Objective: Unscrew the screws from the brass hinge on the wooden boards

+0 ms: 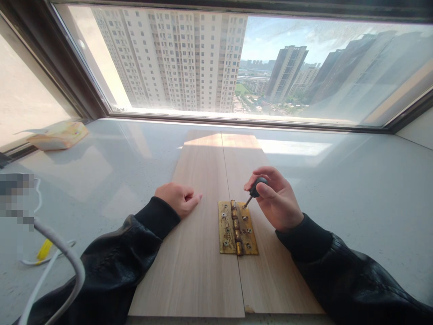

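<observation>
Hinge point(238, 228): rough, brassy metal. Boards point(192, 271): smooth, matt wood-grain. Screwdriver handle point(256, 187): plastic-looking.

The hinge point(238, 225) is tarnished gold with dark brown blotches; its screws point(226, 243) are silver. The boards point(192, 262) are pale beige with faint streaky grain. The screwdriver point(259, 186) has a black handle and a grey shaft. The sleeves point(125, 248) are black, the sill point(365, 194) speckled pale grey, the cable point(76, 262) white.

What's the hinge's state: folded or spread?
Spread: the hinge lies open, left leaf on the left board, right leaf on the right board.
</observation>
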Tool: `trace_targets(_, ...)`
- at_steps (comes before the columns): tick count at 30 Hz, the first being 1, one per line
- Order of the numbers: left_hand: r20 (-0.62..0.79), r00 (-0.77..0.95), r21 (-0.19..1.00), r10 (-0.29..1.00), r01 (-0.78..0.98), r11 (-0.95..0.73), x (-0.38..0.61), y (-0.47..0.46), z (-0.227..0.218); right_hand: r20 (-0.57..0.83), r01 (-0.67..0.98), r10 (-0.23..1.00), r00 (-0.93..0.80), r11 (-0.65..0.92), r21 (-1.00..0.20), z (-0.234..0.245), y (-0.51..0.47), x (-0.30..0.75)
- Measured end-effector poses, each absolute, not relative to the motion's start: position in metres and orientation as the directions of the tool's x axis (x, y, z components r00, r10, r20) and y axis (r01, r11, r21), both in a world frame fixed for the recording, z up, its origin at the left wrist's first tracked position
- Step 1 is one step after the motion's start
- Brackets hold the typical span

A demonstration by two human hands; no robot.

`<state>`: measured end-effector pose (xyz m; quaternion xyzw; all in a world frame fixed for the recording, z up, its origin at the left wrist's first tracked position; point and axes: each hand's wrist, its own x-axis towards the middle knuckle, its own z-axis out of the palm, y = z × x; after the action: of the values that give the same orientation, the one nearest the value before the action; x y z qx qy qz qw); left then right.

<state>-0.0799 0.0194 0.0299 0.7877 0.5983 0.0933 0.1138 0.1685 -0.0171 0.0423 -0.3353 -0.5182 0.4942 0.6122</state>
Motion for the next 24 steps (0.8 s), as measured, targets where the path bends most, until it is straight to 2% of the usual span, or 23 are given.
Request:
trace_targets(4,0.004,0.267,0.288,0.964,0.923,-0.257,-0.08,0.02,0.03,0.298,-0.259,0.954,-0.034,0.279,-0.925,0.041,-0.015,0.171)
trace_targets(15,0.01,0.271,0.285,0.963,0.922,-0.262,-0.08,0.02,0.03,0.221,-0.362,0.929,-0.296,0.105,-0.926,0.05,-0.018,0.161)
trace_targets(24,-0.013,0.263,0.285,0.965,0.926,-0.248,-0.079,0.018,0.033,0.271,-0.392,0.941,-0.201,0.176,-0.903,0.046,-0.017,0.168)
